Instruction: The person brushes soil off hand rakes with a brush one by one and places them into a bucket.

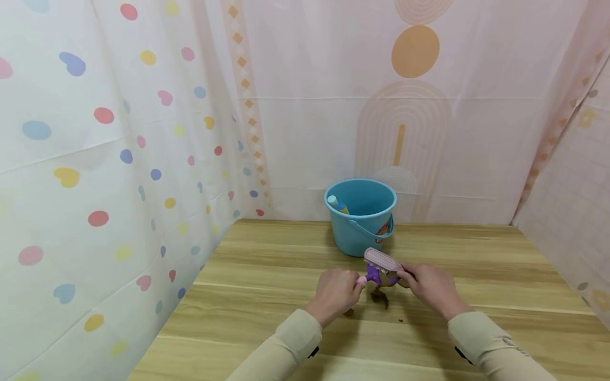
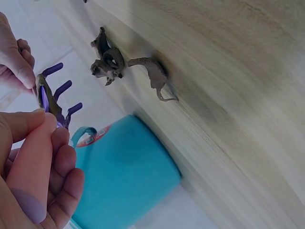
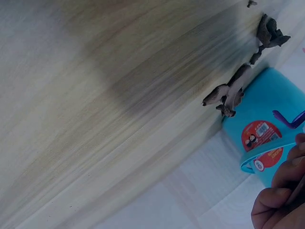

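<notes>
My left hand [image 1: 335, 291] grips the pink handle [image 2: 33, 164] of a small toy rake with purple tines [image 2: 63, 89]. Brown matter [image 2: 56, 105] clings to the rake's head. A pale pink brush [image 1: 383, 259] is held by my right hand [image 1: 433, 288], its bristles facing down against or just above the rake head. In the right wrist view only curled fingers [image 3: 274, 202] show at the edge. Below the tools, brown crumpled scraps [image 1: 379, 298] lie on the wooden table [image 1: 267, 275]; their material is unclear.
Behind the hands stands a light blue bucket [image 1: 357, 233] with its handle hanging down and a red sticker [image 3: 262, 143] on its side. A stick-like thing with a pale end [image 1: 332, 200] leans inside it. Patterned curtains [image 1: 305, 132] close off the table's back and sides.
</notes>
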Demonstrator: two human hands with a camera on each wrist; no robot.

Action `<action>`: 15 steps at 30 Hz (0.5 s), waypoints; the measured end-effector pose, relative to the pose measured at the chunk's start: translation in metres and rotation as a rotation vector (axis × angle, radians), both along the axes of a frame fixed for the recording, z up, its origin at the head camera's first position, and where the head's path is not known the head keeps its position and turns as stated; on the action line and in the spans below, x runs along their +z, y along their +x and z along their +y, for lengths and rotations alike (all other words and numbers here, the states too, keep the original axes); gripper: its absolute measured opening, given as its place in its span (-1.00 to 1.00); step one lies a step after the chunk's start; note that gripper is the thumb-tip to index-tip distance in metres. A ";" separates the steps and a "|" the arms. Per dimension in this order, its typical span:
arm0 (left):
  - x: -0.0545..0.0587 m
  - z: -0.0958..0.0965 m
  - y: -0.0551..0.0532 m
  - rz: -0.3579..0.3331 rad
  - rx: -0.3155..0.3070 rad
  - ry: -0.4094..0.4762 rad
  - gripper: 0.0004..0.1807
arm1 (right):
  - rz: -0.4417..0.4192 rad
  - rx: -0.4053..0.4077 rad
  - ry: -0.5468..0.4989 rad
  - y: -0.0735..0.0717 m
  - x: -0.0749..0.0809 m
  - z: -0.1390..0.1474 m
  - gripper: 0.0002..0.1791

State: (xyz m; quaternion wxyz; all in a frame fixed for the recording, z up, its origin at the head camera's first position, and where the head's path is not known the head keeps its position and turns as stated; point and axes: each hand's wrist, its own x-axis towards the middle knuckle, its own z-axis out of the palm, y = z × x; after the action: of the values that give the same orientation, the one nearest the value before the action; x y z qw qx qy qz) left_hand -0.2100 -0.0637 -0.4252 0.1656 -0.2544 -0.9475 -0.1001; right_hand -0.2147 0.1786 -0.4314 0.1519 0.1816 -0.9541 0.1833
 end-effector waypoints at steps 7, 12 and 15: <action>-0.001 -0.002 0.000 0.018 -0.001 -0.006 -0.56 | -0.011 -0.055 0.030 -0.001 0.000 -0.004 -0.68; -0.001 -0.003 0.001 0.020 -0.009 -0.004 -0.55 | -0.052 -0.070 0.017 -0.003 -0.001 0.001 -0.69; 0.000 -0.004 0.002 0.004 -0.016 0.005 -0.54 | -0.044 -0.088 0.010 -0.004 -0.003 0.008 -0.67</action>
State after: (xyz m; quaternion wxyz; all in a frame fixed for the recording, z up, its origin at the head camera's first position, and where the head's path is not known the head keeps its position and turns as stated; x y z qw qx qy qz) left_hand -0.2082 -0.0674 -0.4252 0.1675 -0.2617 -0.9449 -0.1034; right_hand -0.2190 0.1866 -0.4344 0.1377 0.1363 -0.9652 0.1755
